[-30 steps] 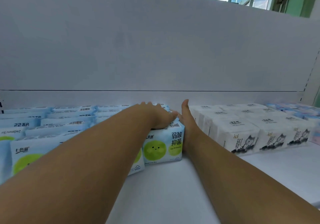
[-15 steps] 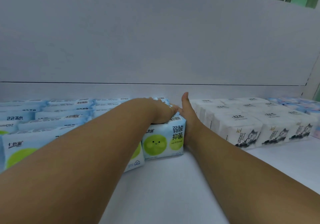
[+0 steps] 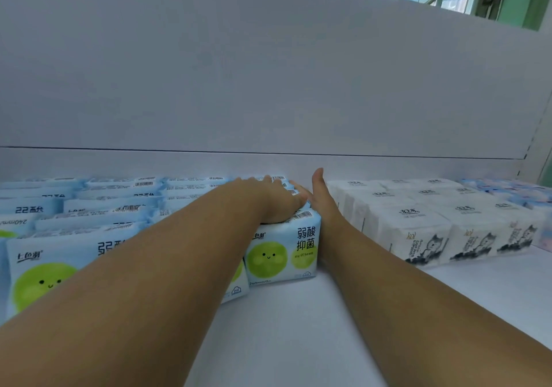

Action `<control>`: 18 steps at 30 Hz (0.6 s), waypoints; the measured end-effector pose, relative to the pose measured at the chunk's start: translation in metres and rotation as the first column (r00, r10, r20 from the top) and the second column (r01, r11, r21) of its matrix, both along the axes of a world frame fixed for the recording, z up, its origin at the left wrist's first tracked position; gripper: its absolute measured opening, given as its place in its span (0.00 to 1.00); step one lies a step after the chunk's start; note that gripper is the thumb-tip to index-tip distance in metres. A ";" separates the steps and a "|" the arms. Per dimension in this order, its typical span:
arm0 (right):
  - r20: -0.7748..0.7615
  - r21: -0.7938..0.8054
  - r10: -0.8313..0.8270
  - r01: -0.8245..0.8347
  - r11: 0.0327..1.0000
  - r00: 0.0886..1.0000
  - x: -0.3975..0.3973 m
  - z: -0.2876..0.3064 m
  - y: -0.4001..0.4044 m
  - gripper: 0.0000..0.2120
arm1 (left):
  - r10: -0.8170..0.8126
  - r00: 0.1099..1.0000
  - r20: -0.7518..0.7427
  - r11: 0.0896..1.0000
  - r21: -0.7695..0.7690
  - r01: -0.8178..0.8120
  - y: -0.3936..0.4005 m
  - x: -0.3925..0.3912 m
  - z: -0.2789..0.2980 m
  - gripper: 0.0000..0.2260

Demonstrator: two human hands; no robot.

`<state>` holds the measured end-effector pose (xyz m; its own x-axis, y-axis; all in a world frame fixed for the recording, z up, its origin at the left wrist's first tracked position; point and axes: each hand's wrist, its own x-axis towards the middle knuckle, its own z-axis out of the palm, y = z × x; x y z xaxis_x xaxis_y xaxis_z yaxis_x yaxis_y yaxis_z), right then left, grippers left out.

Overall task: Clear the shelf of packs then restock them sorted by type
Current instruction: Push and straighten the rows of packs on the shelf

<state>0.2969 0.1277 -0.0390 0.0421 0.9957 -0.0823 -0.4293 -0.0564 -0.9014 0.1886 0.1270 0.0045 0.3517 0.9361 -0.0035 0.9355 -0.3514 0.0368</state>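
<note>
Light-blue packs with a green smiley face fill the left part of the white shelf (image 3: 283, 327) in several rows. My left hand (image 3: 268, 201) lies palm down on top of the rightmost blue pack (image 3: 283, 252), fingers spread over its top. My right hand (image 3: 322, 204) stands on edge with straight fingers, flat against the right side of that same row, in the gap before the white packs with a cat drawing (image 3: 424, 237). Neither hand curls round a pack.
Further right lie pale blue-and-pink packs (image 3: 525, 192) at the shelf's end. A white back panel (image 3: 268, 72) rises behind all rows. The shelf's front half is bare white board. Windows show above the panel at top right.
Both hands stay on the rightmost blue pack row. The view has tilted slightly, and the front blue pack sits a little squarer with its row.
</note>
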 end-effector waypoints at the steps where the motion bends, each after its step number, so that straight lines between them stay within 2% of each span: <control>1: 0.006 0.001 0.004 -0.004 1.000 1.000 0.001 -0.001 0.000 0.40 | -0.001 1.000 0.006 1.000 -0.012 0.001 0.000 0.000 0.001 0.29; 6: -0.026 0.005 0.035 -0.035 0.999 0.999 0.004 -0.003 -0.005 0.41 | -0.025 1.000 0.007 0.998 -0.060 0.025 -0.007 0.001 0.005 0.27; 11: -0.012 -0.042 0.014 -0.014 0.999 1.000 0.015 -0.010 -0.011 0.37 | -0.039 0.996 -0.078 0.999 0.007 0.040 -0.020 0.010 0.018 0.23; 15: -0.058 -0.061 0.113 -0.116 0.991 0.992 0.020 -0.012 -0.014 0.46 | -0.057 0.992 -0.117 0.997 0.050 0.063 -0.029 0.021 0.005 0.21; 18: -0.066 -0.058 0.098 -0.102 0.993 0.993 0.015 -0.010 -0.018 0.39 | -0.043 0.983 -0.177 0.997 0.063 0.055 -0.017 0.016 -0.008 0.22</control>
<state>0.3119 0.1098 -0.0494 -0.0645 0.9876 -0.1428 -0.4747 -0.1562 -0.8662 0.2049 0.1101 -0.0037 0.3964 0.9181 -0.0071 0.9070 -0.3928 -0.1518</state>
